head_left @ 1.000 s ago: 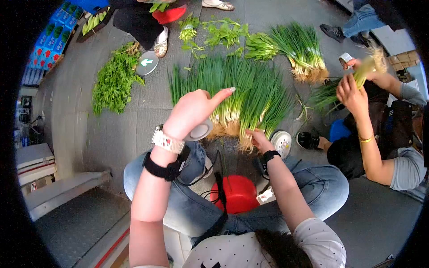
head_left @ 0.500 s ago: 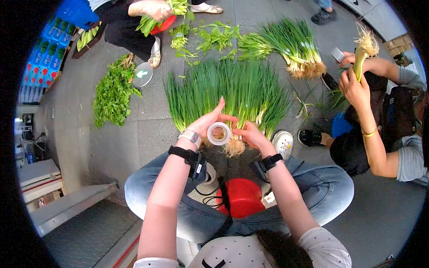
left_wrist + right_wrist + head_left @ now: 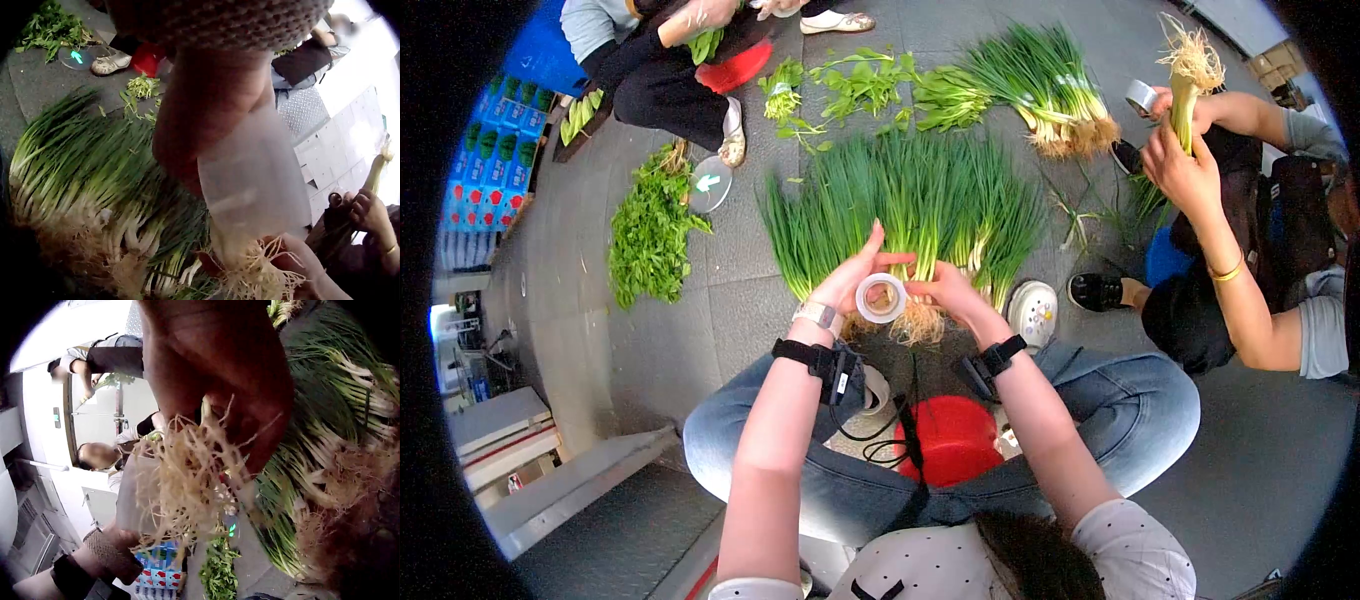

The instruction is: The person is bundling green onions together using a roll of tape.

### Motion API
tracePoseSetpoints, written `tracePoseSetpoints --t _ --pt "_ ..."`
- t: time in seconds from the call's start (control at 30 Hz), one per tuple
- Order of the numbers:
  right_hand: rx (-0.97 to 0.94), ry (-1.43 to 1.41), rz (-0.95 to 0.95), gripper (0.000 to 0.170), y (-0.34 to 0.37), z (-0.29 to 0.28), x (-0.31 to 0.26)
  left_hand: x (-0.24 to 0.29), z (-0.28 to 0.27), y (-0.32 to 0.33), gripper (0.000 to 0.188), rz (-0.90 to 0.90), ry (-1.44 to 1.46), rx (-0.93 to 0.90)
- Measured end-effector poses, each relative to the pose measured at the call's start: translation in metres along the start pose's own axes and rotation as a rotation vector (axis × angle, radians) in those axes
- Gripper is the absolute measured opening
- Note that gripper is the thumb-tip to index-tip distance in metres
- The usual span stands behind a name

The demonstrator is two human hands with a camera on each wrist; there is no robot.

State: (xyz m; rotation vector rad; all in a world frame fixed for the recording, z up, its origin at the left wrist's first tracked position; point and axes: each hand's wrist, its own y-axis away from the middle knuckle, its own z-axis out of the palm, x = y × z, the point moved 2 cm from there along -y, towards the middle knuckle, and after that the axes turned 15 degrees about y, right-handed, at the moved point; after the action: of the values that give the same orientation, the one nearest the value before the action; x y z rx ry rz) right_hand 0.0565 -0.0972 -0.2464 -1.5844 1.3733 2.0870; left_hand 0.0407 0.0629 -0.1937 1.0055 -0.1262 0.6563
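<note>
Middle of the head view, scallion bunch (image 3: 918, 322): long axis pretty much up-down, roots aimed at the bottom edge.
Right hand (image 3: 953, 291): fingers gripping it, roots poking out just below.
Left hand (image 3: 849, 283): gripping the tape roll (image 3: 256, 178) beside it.

Right wrist view: stalks (image 3: 207, 409) behind roots (image 3: 186, 478)

High downward head view, close wrist views, roots (image 3: 187, 481) in both.

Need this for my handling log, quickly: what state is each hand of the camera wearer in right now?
Left hand: holding a whitish, see-through roll.
Right hand: closed on a rooted green-onion bunch.
</note>
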Motion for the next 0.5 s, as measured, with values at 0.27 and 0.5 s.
tracePoseSetpoints --t 0.27,0.5 --pt "0.136 -0.448 -0.057 0.024 -0.012 0.004 0.021 0.001 0.003 0.002 0.079 0.060 0.127 0.136" --pt "0.013 -0.518 -0.046 0.029 -0.003 0.003 0.010 -0.005 -0.008 -0.009 0.076 0.005 0.127 0.121"
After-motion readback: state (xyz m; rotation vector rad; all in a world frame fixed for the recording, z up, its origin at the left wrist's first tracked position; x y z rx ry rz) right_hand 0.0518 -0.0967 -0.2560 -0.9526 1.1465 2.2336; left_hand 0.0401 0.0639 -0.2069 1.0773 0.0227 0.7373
